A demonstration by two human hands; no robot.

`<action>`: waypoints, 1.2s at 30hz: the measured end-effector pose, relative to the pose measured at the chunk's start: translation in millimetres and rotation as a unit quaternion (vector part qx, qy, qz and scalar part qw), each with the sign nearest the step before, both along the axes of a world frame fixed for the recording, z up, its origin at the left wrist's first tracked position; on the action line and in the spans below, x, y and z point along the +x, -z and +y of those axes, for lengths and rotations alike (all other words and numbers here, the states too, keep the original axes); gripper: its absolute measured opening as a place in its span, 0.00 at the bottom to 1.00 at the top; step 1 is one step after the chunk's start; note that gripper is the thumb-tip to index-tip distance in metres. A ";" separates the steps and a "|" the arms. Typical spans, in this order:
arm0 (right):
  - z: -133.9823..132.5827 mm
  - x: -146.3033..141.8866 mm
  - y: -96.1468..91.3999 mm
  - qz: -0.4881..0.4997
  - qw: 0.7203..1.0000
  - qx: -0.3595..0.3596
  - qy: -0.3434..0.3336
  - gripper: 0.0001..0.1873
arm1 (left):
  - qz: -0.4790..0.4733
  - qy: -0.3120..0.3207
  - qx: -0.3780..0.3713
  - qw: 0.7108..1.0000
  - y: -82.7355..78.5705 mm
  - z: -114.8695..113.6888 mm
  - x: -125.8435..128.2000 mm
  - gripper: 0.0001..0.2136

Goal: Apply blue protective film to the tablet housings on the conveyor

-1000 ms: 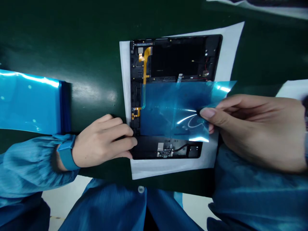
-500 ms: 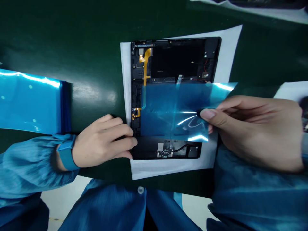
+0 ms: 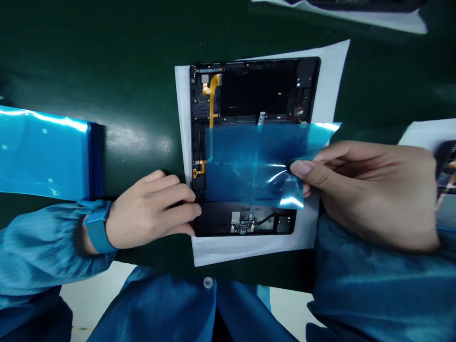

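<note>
My right hand [image 3: 370, 190] pinches the right part of a clear blue plastic film [image 3: 242, 161] between thumb and fingers. The film spreads over the middle of an opened black tablet housing [image 3: 260, 90], and its right end bends up toward my thumb. Orange flex cable [image 3: 213, 99] runs down the housing's left side, and a small circuit board [image 3: 242, 225] sits at its lower edge. My left hand [image 3: 156, 206] grips the housing's lower left edge, thumb below and fingers curled on top. Under the housing lies a white paper sheet [image 3: 329, 90].
On the left of the dark green table [image 3: 135, 90] rests a stack of blue films [image 3: 46, 156]. Another dark device [image 3: 447, 166] on white paper is partly visible at the right edge, and one more [image 3: 370, 4] at the top.
My right hand and the film's right end have shifted slightly left. The housing and paper appear a little further left in view. My left hand keeps its hold on the edge.
</note>
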State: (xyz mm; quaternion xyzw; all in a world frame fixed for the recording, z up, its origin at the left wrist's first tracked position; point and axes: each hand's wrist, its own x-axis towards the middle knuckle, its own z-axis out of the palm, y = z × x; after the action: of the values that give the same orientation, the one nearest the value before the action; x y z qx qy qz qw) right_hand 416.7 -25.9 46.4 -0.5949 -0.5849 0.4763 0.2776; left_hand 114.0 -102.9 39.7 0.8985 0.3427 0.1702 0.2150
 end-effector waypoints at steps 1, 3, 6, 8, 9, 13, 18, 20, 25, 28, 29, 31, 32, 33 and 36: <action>0.1 0.3 0.0 0.003 1.000 -0.001 0.001 0.11 | 0.001 0.000 0.000 1.000 0.0 -0.1 -0.1 0.13; 0.3 0.5 -0.5 0.008 1.000 -0.002 0.001 0.12 | 0.002 0.001 -0.002 1.000 0.3 -0.7 -0.3 0.13; 1.0 -0.6 -1.9 0.005 1.000 -0.001 -0.002 0.12 | 0.002 0.001 -0.004 1.000 0.6 -1.6 -0.7 0.13; 1.3 -1.6 -2.7 0.002 1.000 -0.001 -0.003 0.12 | 0.002 0.001 -0.005 1.000 0.6 -1.7 -0.8 0.13; 1.4 -2.0 -3.0 0.002 1.000 -0.001 -0.001 0.12 | 0.002 0.000 -0.006 1.000 0.5 -1.6 -0.8 0.13; 0.7 -1.9 -2.7 0.002 1.000 -0.010 0.005 0.11 | 0.001 -0.002 -0.006 1.000 -0.9 -0.5 -0.5 0.12; -1.4 1.0 1.1 0.008 1.000 -0.017 0.011 0.10 | 0.000 -0.003 -0.004 1.000 -1.1 -1.5 0.1 0.12; -1.5 1.5 2.1 0.012 0.999 -0.027 0.013 0.11 | 0.001 -0.003 -0.005 1.000 -0.2 -2.3 0.3 0.12; -0.3 1.3 1.8 0.002 0.999 -0.052 0.017 0.13 | -0.001 -0.006 -0.006 1.000 1.7 -3.2 0.4 0.12; 0.3 1.0 1.3 -0.006 0.998 -0.055 0.015 0.14 | -0.005 -0.010 -0.005 1.000 2.3 -3.4 -0.4 0.12; 0.4 0.9 1.2 -0.007 0.998 -0.055 0.014 0.14 | -0.006 -0.010 -0.005 1.000 2.5 -3.4 -0.6 0.12; 0.6 0.7 0.9 -0.008 0.998 -0.054 0.013 0.14 | -0.007 -0.010 -0.005 1.000 3.0 -3.6 -0.9 0.12; 0.6 0.6 0.9 -0.009 0.998 -0.054 0.012 0.14 | -0.008 -0.009 -0.005 1.000 3.1 -3.6 -0.9 0.12; 0.6 0.7 0.9 -0.010 0.998 -0.054 0.010 0.15 | -0.009 -0.009 -0.006 1.000 3.2 -3.6 -0.7 0.12; 0.7 1.4 1.4 -0.014 0.998 -0.056 0.005 0.16 | -0.008 -0.011 -0.006 1.000 2.5 -3.2 0.1 0.13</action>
State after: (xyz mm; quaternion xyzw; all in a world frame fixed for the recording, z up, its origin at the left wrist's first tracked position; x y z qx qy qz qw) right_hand 418.1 -25.2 45.0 -0.6190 -0.5583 0.4984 0.2383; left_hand 114.1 -106.1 37.2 0.8918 0.3520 0.1776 0.2217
